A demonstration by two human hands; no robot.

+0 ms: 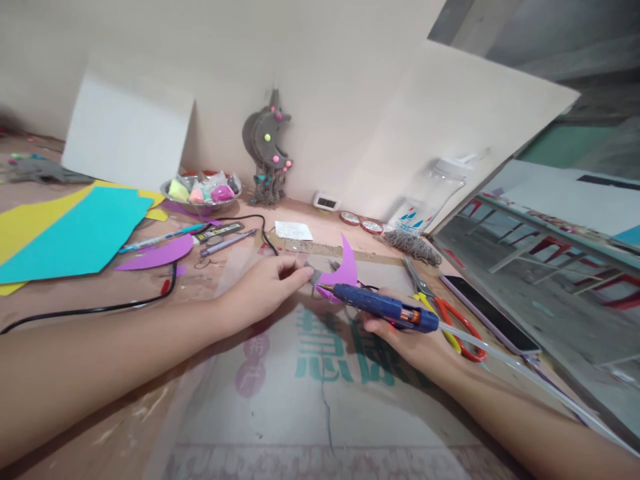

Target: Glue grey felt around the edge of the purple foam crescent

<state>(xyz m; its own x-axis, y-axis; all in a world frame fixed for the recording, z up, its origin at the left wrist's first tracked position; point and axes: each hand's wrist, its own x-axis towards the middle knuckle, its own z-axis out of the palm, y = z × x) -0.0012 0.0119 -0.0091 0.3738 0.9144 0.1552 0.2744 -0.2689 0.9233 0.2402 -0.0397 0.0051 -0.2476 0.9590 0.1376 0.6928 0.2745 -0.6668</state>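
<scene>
Here, glue gun [373, 301] nozzle right by the purple crescent [349, 267].
Left hand [267, 287] pinching the crescent's left end, grey yarn there perhaps, too blurred to be sure; right hand [407, 337] wrapped round the glue gun. Crescent over the far part of the plastic sheet [215, 420]. Scissors [425, 288] and phone [487, 313] toward the table's [120, 423] right edge.

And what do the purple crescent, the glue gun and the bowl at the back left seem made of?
Purple crescent: probably matte card or thin foam sheet, from its flat, even colour and clean-cut edge; which one is unclear.
Glue gun: likely hard plastic, from its smooth blue moulded body; its nozzle looks brassy, so probably metal.
Bowl: probably thin metal, from its silvery, shiny wall.
</scene>
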